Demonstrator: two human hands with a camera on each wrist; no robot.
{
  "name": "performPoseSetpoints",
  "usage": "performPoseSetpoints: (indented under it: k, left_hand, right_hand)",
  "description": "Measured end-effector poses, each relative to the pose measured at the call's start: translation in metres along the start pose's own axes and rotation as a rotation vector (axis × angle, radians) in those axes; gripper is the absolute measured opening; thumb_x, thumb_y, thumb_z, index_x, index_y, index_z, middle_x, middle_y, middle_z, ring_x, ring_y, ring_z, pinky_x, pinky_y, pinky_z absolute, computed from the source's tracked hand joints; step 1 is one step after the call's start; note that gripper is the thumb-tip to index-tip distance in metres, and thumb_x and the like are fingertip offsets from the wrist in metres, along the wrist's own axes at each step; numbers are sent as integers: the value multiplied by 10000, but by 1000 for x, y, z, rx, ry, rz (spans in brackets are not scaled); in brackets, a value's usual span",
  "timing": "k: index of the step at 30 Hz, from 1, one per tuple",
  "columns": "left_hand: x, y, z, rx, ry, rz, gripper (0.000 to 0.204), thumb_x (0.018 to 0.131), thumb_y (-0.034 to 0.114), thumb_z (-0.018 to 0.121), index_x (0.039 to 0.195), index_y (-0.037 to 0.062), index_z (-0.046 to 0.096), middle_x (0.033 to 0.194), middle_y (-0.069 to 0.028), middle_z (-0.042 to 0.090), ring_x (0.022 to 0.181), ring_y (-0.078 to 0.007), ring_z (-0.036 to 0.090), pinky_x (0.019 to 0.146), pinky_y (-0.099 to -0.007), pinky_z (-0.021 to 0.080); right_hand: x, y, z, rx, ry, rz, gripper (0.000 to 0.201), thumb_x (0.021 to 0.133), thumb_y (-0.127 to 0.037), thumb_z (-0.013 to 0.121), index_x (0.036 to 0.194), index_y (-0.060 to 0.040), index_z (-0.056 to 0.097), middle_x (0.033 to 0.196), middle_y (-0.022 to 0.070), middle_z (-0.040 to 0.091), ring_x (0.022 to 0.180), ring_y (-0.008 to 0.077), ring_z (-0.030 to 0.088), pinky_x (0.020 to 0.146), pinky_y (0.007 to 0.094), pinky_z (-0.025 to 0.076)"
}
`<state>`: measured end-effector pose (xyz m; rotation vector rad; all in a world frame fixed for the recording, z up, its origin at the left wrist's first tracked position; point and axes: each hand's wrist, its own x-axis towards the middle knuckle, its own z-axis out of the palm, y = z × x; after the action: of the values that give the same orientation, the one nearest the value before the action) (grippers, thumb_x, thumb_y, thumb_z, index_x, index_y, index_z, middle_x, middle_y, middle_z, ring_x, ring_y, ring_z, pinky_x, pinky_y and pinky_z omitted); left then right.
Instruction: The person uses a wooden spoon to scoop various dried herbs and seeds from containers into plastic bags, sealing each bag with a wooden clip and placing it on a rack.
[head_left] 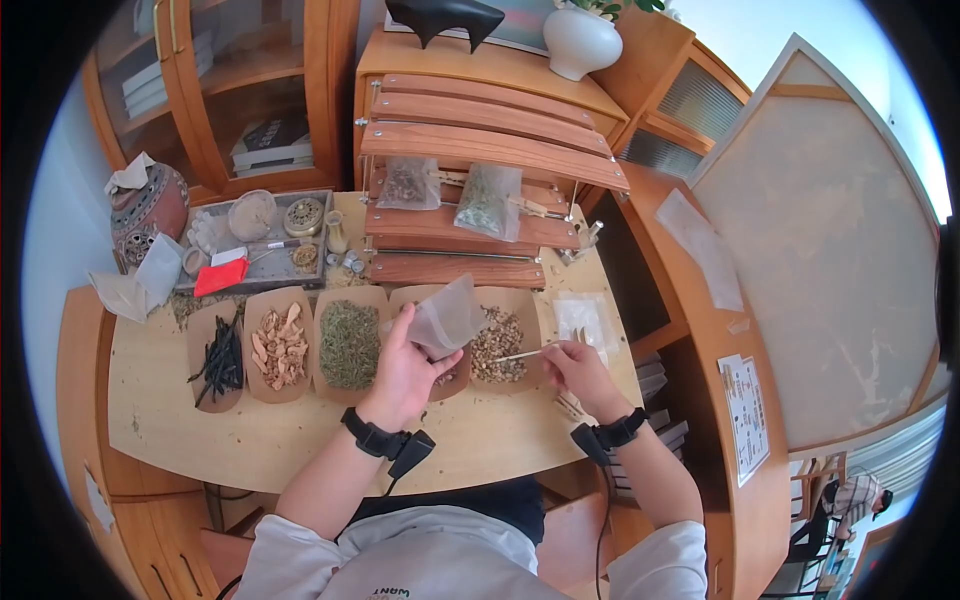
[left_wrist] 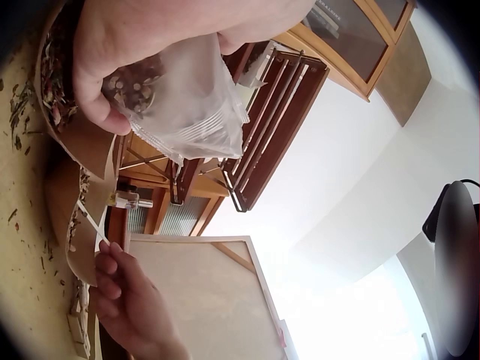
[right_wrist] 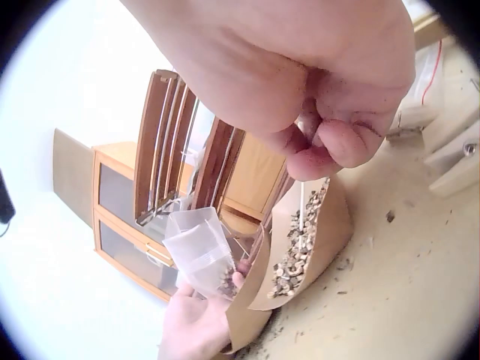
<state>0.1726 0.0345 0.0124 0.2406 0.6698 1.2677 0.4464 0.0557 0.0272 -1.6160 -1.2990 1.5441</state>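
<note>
A translucent bag [head_left: 446, 318] with dried bits at its bottom rests in the left hand [head_left: 401, 378], whose fingers and thumb hold it from below; the left wrist view shows the bag [left_wrist: 191, 97] up close. Pinched in the right hand [head_left: 585, 378] is a thin pale stick or spoon [head_left: 522, 354]. Its far end reaches into the paper tray of light chopped pieces [head_left: 497, 345]. In the right wrist view the stick [right_wrist: 302, 214] runs down among the pieces [right_wrist: 291, 274]; whether its tip is a scoop is hidden.
Left of the hands stand paper trays of green herb [head_left: 349, 345], tan slices [head_left: 281, 345] and dark strips [head_left: 217, 365]. Behind are a wooden rack [head_left: 490, 145] with two clipped bags and a grey tray [head_left: 325, 250] of small items. A flat clear bag [head_left: 590, 318] lies at right.
</note>
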Motion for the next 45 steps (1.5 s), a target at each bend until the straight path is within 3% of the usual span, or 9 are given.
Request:
performPoseSetpoints:
  k: [10,17,24,29,32,37,41,45]
  left_hand:
    - [0,1,0,4,-6,5,577,960,520,529,1355,108,445,1350,-83,493,1233,-227,478,988,-443,427]
    - [1,0,-2,-5,11,-3,578,965,518,518,1368,112,442,1350,-80,497,1235,-220,475,979,-436,434]
    - [0,0,-2,-4,-38,-3,579,946,529,560,1336,116,447,1346,-80,486,1247,-222,467,1015,-455,414]
    - [1,0,-4,-12,-33,2,571,970,510,516,1374,114,440,1362,-78,496,1236,-219,476,984,-439,432]
    - [-1,1,-1,-15,-10,0,574,970,508,518,1376,112,437,1366,-76,492,1241,-219,473,984,-437,430]
    - [0,-1,-2,-12,9,-1,574,969,507,520,1375,110,437,1361,-74,492,1239,-220,472,986,-440,425]
    - [2,-2,-1,-4,21,-2,576,967,509,520,1372,108,437,1356,-77,494,1237,-223,472,988,-446,423]
    - [2,-1,-1,-1,19,-5,577,966,507,520,1371,105,436,1360,-81,491,1239,-224,471,986,-445,426]
  right_hand:
    - [5,1,-7,283,-45,121,186,998,-177,548,932,-32,643,752,-25,566,606,63,510,518,205,397]
    - [1,-34,-19,347,-14,-25,183,999,-156,545,976,-2,642,797,-15,574,605,59,507,523,199,379]
    - [-26,-73,14,62,50,-288,208,1007,-173,554,1006,6,661,808,14,630,611,60,557,521,209,406]
    - [-15,-49,-11,-78,258,-334,231,1001,-171,552,1003,26,671,769,18,632,603,78,582,526,222,423]
    - [-6,-20,-28,-371,299,-360,236,992,-162,541,985,32,676,731,28,620,588,84,574,538,229,439]
    - [-15,-8,-17,-337,197,-255,234,988,-158,530,965,21,679,714,24,606,567,84,557,529,226,448]
    - [-8,0,-7,-60,91,-28,180,977,-142,570,884,-14,655,685,0,575,534,76,508,508,216,406]
    - [-4,6,-3,67,18,69,184,983,-164,569,891,-23,644,697,-11,569,552,75,518,511,215,422]
